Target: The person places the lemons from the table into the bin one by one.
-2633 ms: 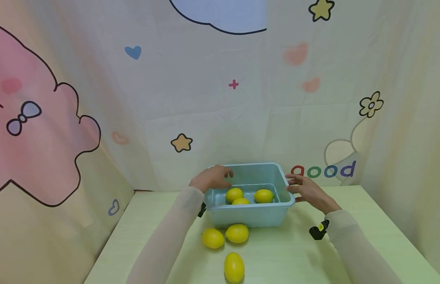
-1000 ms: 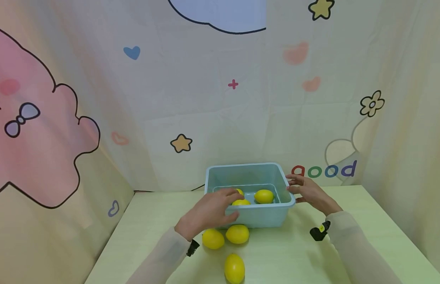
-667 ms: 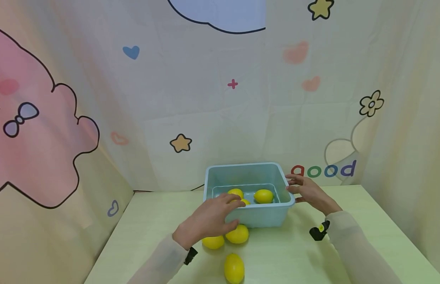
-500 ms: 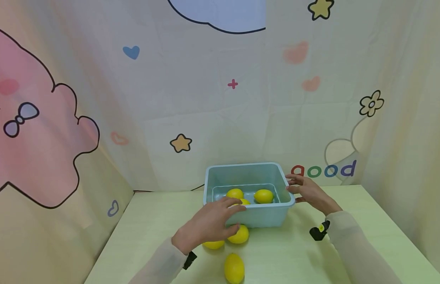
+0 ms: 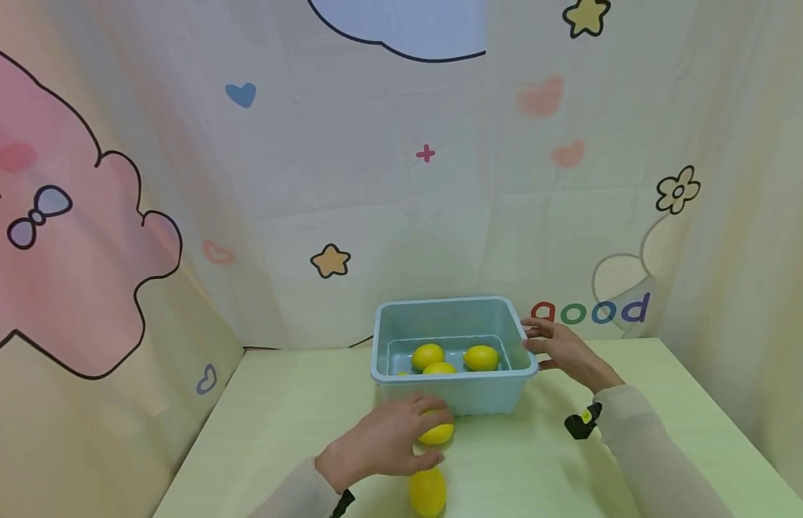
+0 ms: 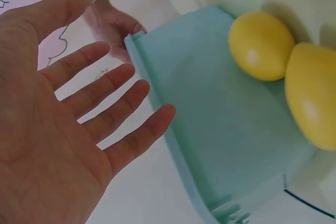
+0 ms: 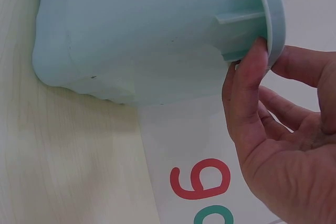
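A light-blue plastic basin (image 5: 453, 394) stands on the table with several yellow lemons inside, among them one lemon (image 5: 481, 357) on the right. My right hand (image 5: 565, 354) pinches the basin's right rim; the right wrist view shows thumb and fingers of that hand (image 7: 291, 153) on either side of the lip. My left hand (image 5: 387, 440), fingers spread, hovers palm down over the lemons before the basin and holds nothing. Beneath it show one lemon (image 5: 438, 433) and a nearer lemon (image 5: 427, 495). A third is hidden in the head view, but the left wrist view shows three lemons, including one (image 6: 261, 45) near the basin.
A pale wooden table (image 5: 298, 388) carries everything. Behind it hangs a printed cloth (image 5: 375, 194) with stars, hearts and coloured letters. A dark cord (image 5: 360, 342) runs along the back, left of the basin.
My left hand has come out from over the basin, towards me and down, to the lemons on the table. My right hand and the basin have stayed in place.
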A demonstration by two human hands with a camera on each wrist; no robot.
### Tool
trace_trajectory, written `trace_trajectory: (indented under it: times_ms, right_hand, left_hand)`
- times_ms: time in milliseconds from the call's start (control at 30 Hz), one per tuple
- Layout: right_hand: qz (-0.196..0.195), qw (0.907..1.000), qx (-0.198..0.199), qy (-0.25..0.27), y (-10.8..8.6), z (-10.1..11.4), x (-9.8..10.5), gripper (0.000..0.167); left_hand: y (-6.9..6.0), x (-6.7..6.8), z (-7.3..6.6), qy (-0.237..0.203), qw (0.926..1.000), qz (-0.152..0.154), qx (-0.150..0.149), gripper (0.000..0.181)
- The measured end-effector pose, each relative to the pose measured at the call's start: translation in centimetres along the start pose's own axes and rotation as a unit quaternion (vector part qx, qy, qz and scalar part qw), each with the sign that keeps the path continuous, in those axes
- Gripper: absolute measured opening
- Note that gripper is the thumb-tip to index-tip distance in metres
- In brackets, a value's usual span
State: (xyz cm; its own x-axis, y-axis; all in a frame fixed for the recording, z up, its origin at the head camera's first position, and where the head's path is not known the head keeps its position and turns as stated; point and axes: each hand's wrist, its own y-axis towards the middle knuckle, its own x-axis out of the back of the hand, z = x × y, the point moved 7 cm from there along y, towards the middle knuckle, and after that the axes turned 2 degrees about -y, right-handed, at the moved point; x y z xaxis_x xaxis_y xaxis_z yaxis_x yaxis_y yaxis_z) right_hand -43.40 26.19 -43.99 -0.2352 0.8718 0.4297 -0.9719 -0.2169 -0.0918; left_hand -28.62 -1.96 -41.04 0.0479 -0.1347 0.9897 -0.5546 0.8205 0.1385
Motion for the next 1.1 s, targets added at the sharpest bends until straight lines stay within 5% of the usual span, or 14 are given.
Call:
trace_trajectory:
  times_ms: [167,433,667,1100]
  right_hand:
    - [0.001,1.0000,0.000,0.002,0.1,0.0,-0.1,0.064]
    - [0.000,1.0000,0.000,-0.005,0.0,0.1,-0.1,0.064]
    - [-0.003,0.9999,-0.001,-0.013,-0.4,0.0,0.0,0.064]
    - [-0.004,0.9999,0.003,-0.009,-0.1,0.1,0.0,0.063]
  left_hand:
    - [-0.6,-2.6,0.1,-0.010,0.9988,0.045,0.017,0.056]
    - [-1.3,-6.3,0.4,-0.090,0.9874,0.116,0.059,0.068]
    - [-1.6,-7.5,0.1,-0.073,0.9881,0.123,0.056,0.068]
    - [-1.5,-8.5,-0.6,-0.055,0.9877,0.146,0.009,0.063]
